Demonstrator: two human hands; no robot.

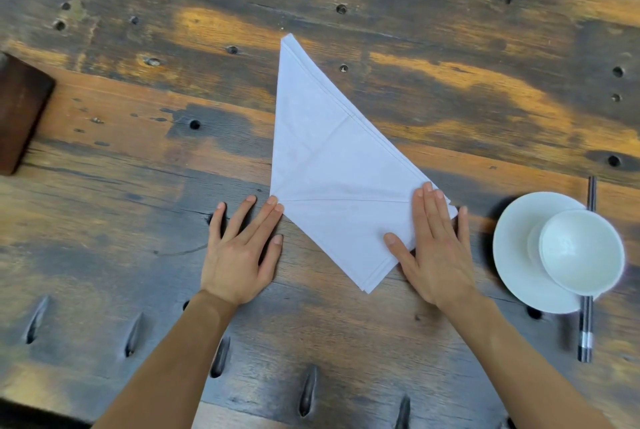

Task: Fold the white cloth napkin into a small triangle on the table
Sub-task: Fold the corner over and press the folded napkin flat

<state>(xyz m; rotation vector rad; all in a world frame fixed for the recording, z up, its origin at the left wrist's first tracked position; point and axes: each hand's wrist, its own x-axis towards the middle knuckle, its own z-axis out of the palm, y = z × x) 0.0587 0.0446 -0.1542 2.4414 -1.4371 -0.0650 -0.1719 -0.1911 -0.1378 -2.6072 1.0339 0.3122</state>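
Note:
The white cloth napkin (325, 158) lies flat on the worn wooden table (138, 186), folded into a layered triangle with one long point reaching away from me. My left hand (242, 252) rests palm down on the table, fingers spread, two fingertips touching the napkin's near left corner. My right hand (436, 248) lies flat on the napkin's right corner, fingers together and pressing the layers down, thumb on the cloth. Neither hand grips anything.
A white plate (512, 266) with a white bowl (581, 252) on it stands just right of my right hand, dark chopsticks (587, 331) running under them. A dark wooden block (20, 110) sits at the left edge. The table has holes and slots.

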